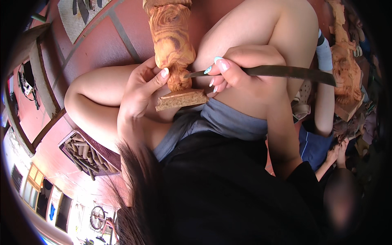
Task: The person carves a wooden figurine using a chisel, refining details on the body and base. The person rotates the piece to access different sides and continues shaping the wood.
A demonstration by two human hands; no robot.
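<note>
A carved piece of reddish-yellow wood (172, 38) with swirling dark grain stands out between my bare knees, its squared rough base toward me. My left hand (143, 87) is closed around its narrow part just above the base, the thumb pressed on the near side. In my right hand (249, 67) is a long, dark, flat metal file (298, 73), gripped near its narrow end between thumb and fingers. The file's thin tip touches the wood beside my left thumb; its wide end points off to the right.
A purple plastic basket (109, 153) of wooden sticks or handles sits on the red tiled floor at left. Wooden furniture (38, 77) stands beyond it. At right, another person's hands (338, 154) show near a second wood carving (345, 69). A grey mat (73, 20) lies at the far left.
</note>
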